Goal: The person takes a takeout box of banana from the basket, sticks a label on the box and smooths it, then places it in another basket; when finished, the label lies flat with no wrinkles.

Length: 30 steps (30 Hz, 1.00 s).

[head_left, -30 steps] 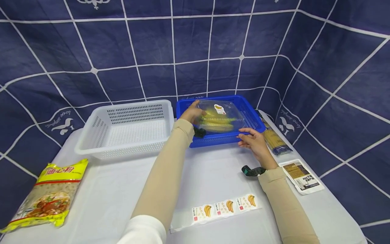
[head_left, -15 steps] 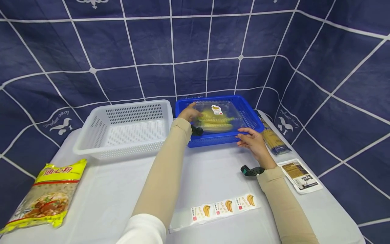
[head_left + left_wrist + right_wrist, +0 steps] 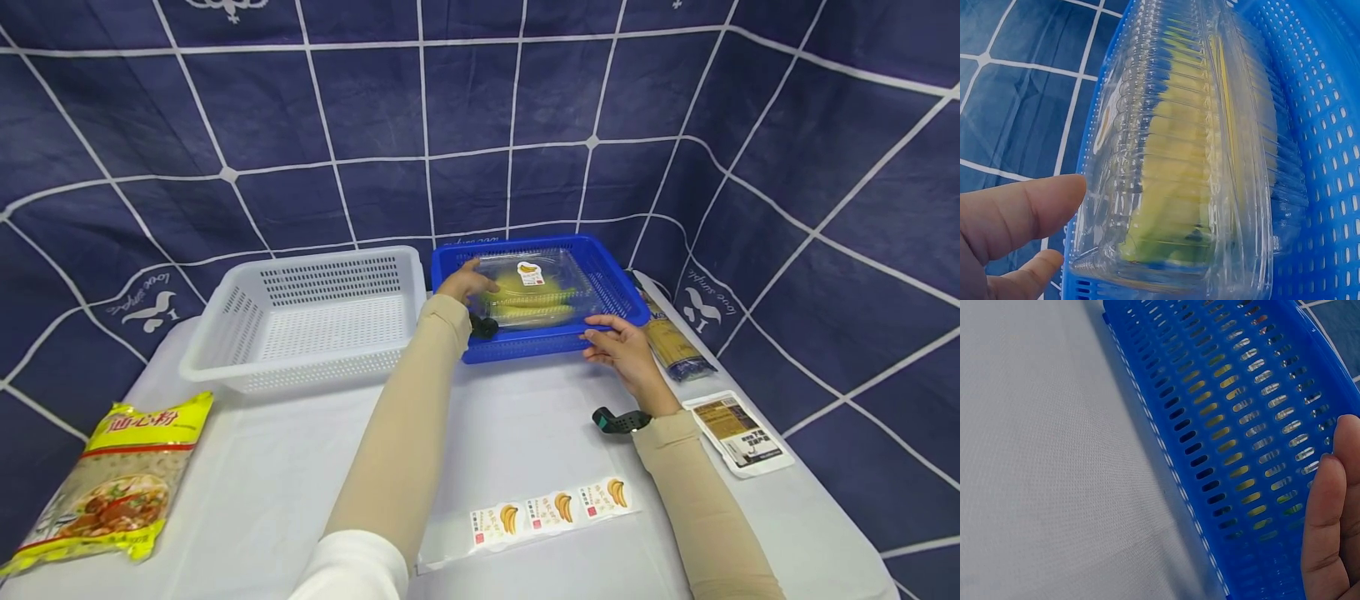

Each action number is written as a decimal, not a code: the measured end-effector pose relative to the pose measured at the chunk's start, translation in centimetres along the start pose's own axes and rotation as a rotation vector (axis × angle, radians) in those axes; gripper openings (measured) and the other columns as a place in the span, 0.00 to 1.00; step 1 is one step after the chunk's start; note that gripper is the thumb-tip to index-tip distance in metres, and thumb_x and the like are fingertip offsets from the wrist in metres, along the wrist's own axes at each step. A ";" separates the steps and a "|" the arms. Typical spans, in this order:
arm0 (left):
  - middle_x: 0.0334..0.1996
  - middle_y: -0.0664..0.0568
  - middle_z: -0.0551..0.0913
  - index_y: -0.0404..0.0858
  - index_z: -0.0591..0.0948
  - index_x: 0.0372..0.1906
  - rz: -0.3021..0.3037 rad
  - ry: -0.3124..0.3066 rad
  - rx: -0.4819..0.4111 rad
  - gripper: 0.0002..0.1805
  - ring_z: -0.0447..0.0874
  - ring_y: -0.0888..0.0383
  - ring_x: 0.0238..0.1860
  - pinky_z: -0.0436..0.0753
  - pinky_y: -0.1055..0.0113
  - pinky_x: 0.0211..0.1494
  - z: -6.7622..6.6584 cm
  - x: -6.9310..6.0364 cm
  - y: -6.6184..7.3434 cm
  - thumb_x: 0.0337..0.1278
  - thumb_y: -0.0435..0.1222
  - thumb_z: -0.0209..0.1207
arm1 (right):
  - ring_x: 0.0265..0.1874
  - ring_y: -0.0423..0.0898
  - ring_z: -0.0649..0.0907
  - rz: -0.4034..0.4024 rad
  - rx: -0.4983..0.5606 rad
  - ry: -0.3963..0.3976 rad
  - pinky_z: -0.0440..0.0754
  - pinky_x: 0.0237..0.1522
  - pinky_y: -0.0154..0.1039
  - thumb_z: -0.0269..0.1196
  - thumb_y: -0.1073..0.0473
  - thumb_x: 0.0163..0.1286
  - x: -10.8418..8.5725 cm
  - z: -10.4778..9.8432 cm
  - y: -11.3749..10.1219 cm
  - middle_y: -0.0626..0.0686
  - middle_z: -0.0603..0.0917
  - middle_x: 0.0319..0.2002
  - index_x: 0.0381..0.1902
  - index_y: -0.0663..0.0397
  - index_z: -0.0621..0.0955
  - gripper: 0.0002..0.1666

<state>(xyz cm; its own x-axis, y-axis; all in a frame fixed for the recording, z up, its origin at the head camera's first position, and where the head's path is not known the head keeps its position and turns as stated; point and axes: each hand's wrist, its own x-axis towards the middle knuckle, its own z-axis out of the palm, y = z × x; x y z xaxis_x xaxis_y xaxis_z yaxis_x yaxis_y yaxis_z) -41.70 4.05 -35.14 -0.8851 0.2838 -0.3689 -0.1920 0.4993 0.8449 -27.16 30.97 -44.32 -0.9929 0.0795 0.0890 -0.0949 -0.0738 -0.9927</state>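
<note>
A clear plastic clamshell box (image 3: 536, 287) with corn cobs (image 3: 532, 312) and other yellow-green produce inside sits in the blue basket (image 3: 540, 343). A banana sticker (image 3: 529, 273) is on its lid. My left hand (image 3: 467, 283) is at the box's left end with its fingers extended; in the left wrist view the fingers (image 3: 1035, 203) lie beside the plastic, not curled round it. With its fingertips at the rim, my right hand (image 3: 622, 350) holds the front right of the blue basket. The right wrist view shows fingers (image 3: 1325, 519) along the outer wall.
Left of the blue basket stands a white basket (image 3: 300, 367). A yellow pasta bag (image 3: 120, 475) lies at the left. Banana sticker strip (image 3: 551, 517) lies in front. At right are a noodle packet (image 3: 675, 337) and a white pouch (image 3: 738, 433).
The clear box has settled lower and flatter into the blue basket. My left hand's fingers have loosened from its end. The right hand keeps its place at the rim.
</note>
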 end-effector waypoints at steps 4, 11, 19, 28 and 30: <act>0.89 0.45 0.41 0.45 0.44 0.90 0.011 0.009 -0.025 0.49 0.52 0.39 0.85 0.60 0.47 0.85 0.1 0.0 -0.2 0.78 0.32 0.60 | 0.27 0.38 0.89 -0.002 0.003 -0.003 0.90 0.35 0.33 0.58 0.71 0.82 0.0 0.0 0.0 0.42 0.92 0.34 0.57 0.64 0.82 0.11; 0.89 0.43 0.42 0.46 0.44 0.90 0.035 0.019 -0.076 0.49 0.47 0.39 0.86 0.58 0.41 0.85 -0.4 -0.5 -0.5 0.78 0.32 0.60 | 0.27 0.38 0.89 0.000 0.007 -0.010 0.90 0.35 0.33 0.58 0.71 0.82 0.4 0.2 0.1 0.42 0.92 0.34 0.56 0.63 0.83 0.11; 0.89 0.42 0.47 0.43 0.50 0.90 0.105 0.017 -0.051 0.44 0.51 0.38 0.85 0.57 0.41 0.86 -1.5 -2.4 -0.5 0.80 0.37 0.60 | 0.27 0.38 0.89 -0.004 0.003 -0.024 0.90 0.36 0.34 0.59 0.71 0.82 0.8 0.3 0.2 0.43 0.92 0.34 0.58 0.66 0.82 0.12; 0.78 0.39 0.72 0.41 0.69 0.83 0.358 0.038 -0.151 0.30 0.71 0.43 0.77 0.71 0.46 0.79 -2.3 -5.9 -1.7 0.83 0.36 0.58 | 0.28 0.38 0.89 -0.008 0.016 -0.068 0.90 0.36 0.34 0.59 0.71 0.82 1.1 -0.3 0.2 0.44 0.93 0.36 0.55 0.59 0.84 0.11; 0.76 0.40 0.75 0.40 0.70 0.82 0.408 0.020 -0.202 0.29 0.75 0.42 0.75 0.72 0.45 0.78 -2.6 -6.9 -2.2 0.83 0.35 0.57 | 0.29 0.38 0.89 -0.006 0.006 -0.087 0.91 0.37 0.34 0.59 0.71 0.82 1.1 -0.6 0.2 0.44 0.93 0.37 0.55 0.55 0.85 0.12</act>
<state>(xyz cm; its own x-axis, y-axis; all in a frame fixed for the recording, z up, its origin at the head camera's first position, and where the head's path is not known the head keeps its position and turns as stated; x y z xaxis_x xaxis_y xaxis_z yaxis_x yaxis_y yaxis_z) -36.27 -1.10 -33.41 -0.9132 0.4073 0.0159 0.0970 0.1792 0.9790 -28.24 31.66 -44.44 -0.9948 -0.0065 0.1021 -0.1013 -0.0797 -0.9917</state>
